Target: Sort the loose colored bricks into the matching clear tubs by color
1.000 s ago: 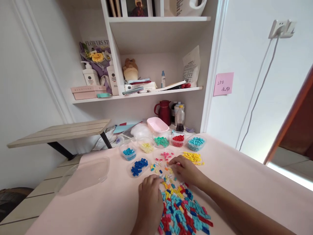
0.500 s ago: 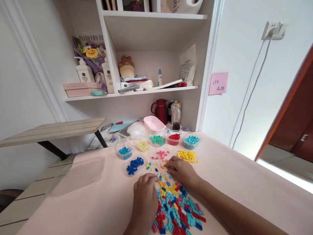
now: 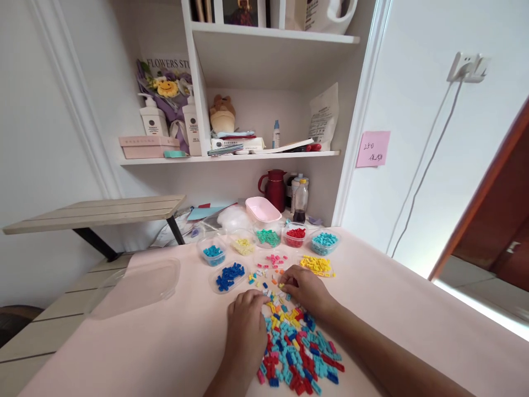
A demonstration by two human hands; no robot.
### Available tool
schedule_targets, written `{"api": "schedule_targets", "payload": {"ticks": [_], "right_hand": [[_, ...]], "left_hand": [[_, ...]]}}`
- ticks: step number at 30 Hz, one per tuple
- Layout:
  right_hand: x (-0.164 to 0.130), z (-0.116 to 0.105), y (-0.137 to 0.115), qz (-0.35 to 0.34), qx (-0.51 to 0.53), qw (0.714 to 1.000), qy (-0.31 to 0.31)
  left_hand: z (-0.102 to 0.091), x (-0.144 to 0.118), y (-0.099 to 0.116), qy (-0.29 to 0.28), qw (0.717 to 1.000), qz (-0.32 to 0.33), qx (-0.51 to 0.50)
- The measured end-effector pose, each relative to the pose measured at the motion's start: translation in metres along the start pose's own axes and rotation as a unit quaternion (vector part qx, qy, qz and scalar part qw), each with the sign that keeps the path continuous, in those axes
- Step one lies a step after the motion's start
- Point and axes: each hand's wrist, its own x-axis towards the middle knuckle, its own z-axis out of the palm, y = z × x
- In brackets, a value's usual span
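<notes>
A loose heap of small coloured toy building bricks (image 3: pixel 295 353) lies on the pink-covered table between my forearms. My left hand (image 3: pixel 247 317) rests at the heap's left edge, fingers close together and bent down; whatever is under the fingertips is hidden. Beyond the heap, my right hand (image 3: pixel 308 288) has its thumb and fingers drawn together by a few scattered bricks. A small yellow brick (image 3: pixel 281 285) shows at those fingertips; whether it is held I cannot tell. Dark blue bricks (image 3: pixel 230 277) fill a shallow clear tray to the left, and yellow bricks (image 3: pixel 316 265) lie just past my right hand.
Behind are clear tubs of blue (image 3: pixel 213 252), pale yellow (image 3: pixel 243 246), green (image 3: pixel 268 237), red (image 3: pixel 296 236) and turquoise bricks (image 3: pixel 324 241). Pink bricks (image 3: pixel 275 260) sit nearer. A clear lid (image 3: pixel 140 286) lies left. A pink basin (image 3: pixel 263 209) and red jug (image 3: pixel 275 188) stand behind.
The head view has shifted slightly, so the shelves sit a little further right. Both hands stay nearly where they were, at the same bricks.
</notes>
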Motion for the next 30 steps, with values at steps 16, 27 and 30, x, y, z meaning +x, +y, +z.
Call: {"api": "schedule_targets", "payload": {"ticks": [16,27,30], "right_hand": [[0.049,-0.046,-0.029,0.069,0.236,0.967,-0.060],[0.160,-0.018,-0.067,-0.006,0.076,0.996,0.050],[0.138,-0.017,-0.062,-0.005,0.065,0.997,0.051]], "left_hand": [[-0.002,-0.005,0.001,0.001,0.999,-0.010,-0.039],[0.006,-0.003,-0.004,0.019,0.998,-0.028,-0.060],[0.004,-0.001,-0.005,0.028,0.994,-0.044,-0.091]]}}
